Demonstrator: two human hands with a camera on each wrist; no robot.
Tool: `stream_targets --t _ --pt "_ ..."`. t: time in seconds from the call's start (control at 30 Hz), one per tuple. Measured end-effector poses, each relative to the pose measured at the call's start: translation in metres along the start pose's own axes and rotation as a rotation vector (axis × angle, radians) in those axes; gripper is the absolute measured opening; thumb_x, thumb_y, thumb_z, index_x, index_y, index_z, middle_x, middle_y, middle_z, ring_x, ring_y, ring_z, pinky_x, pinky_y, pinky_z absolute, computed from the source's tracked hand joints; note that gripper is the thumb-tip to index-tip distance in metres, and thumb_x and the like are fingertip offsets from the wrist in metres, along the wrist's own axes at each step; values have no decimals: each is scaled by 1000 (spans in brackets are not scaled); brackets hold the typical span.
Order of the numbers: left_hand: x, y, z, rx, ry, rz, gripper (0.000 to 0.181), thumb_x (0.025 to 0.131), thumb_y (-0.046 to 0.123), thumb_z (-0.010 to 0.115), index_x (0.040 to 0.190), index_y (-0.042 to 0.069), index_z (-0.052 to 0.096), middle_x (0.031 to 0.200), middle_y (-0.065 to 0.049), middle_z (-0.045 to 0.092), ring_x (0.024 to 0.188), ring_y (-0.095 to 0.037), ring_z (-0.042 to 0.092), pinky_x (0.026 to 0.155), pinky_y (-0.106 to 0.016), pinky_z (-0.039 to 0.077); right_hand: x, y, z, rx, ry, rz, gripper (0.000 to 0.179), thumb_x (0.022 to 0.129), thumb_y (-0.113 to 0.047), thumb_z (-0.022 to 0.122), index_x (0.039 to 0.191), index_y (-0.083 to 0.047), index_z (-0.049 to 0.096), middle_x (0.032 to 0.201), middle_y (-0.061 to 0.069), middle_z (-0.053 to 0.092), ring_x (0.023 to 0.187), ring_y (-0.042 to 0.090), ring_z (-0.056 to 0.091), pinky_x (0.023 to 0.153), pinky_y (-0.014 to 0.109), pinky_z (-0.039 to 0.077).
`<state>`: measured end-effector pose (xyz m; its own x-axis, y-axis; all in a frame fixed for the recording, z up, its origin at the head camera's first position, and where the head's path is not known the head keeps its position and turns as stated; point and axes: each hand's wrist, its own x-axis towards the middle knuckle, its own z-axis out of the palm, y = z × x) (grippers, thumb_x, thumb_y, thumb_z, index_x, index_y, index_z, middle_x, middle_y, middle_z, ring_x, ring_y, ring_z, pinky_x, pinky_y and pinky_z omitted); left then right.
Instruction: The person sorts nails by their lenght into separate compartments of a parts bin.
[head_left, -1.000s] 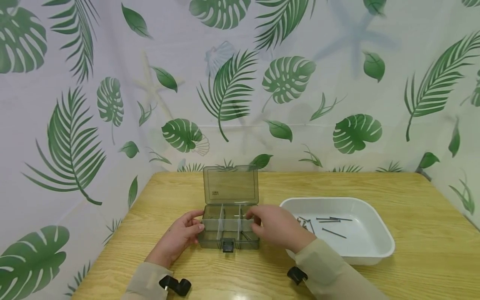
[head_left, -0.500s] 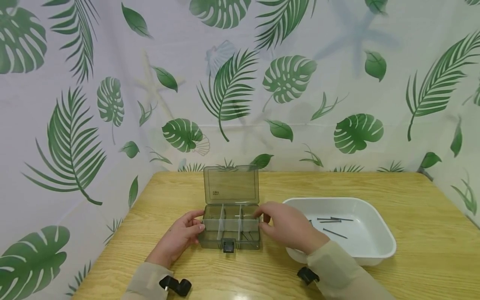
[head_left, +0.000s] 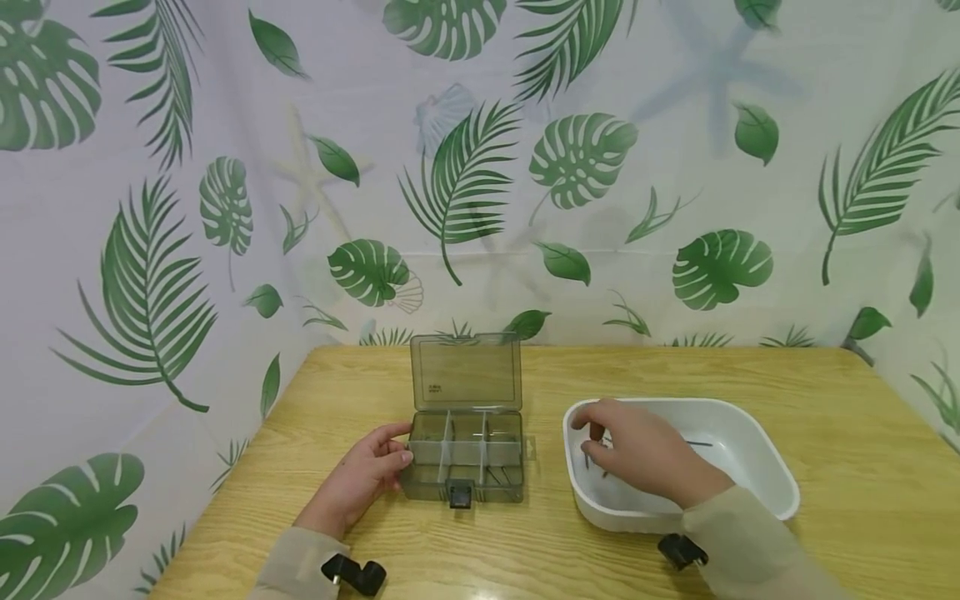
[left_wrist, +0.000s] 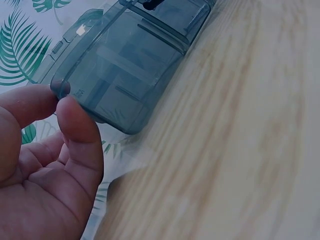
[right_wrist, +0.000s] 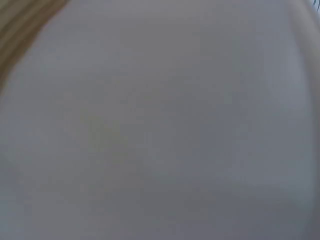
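Observation:
A smoky clear compartment box (head_left: 463,454) stands on the table with its lid (head_left: 467,372) raised at the back. My left hand (head_left: 360,471) holds the box's left edge; in the left wrist view the thumb (left_wrist: 77,122) and forefinger pinch its corner. Thin dark nails (head_left: 498,475) lie in the front right compartment, and more slim pieces show in back compartments. My right hand (head_left: 645,450) is over the white tray (head_left: 600,518), fingers bent loosely, nothing visible between them. It hides most of the tray's contents; a nail (head_left: 699,443) shows beyond it. Only blurred white fills the right wrist view.
The wooden table (head_left: 480,550) carries the box left of the tray, with a strip of tabletop between them. A leaf-printed cloth (head_left: 480,183) hangs behind and along the sides. The box's black front latch (head_left: 460,495) hangs down.
My right hand has left the box's right side and moved right, over the tray. Another nail has come to lie in the front right compartment. The left hand stays at the box.

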<state>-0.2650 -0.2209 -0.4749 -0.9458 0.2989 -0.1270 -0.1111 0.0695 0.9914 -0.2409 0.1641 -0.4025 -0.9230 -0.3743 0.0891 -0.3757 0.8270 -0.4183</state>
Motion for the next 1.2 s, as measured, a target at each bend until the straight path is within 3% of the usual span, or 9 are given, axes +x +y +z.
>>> stream_targets --t 0.5,0.8,1.2 --pt "-2 2 1 -3 14 5 52 93 11 58 141 6 37 101 -10 47 80 -20 46 59 -29 48 -27 67 -14 -126 -2 15 22 83 -21 68 105 -19 65 80 -13 54 75 9 51 71 35 45" --pt "0 1 1 -14 6 11 51 93 8 57 140 5 37 100 -10 47 79 -20 46 58 -28 48 -36 88 -18 -159 -80 66 21 82 -20 70 102 -21 67 80 -13 55 75 10 50 69 34 44" --pt "-1 3 2 -18 5 2 51 93 8 57 141 4 37 100 -11 47 79 -20 46 58 -28 47 -42 101 -14 -96 -205 139 13 80 -19 70 92 -22 65 75 -7 52 70 13 46 63 33 38"
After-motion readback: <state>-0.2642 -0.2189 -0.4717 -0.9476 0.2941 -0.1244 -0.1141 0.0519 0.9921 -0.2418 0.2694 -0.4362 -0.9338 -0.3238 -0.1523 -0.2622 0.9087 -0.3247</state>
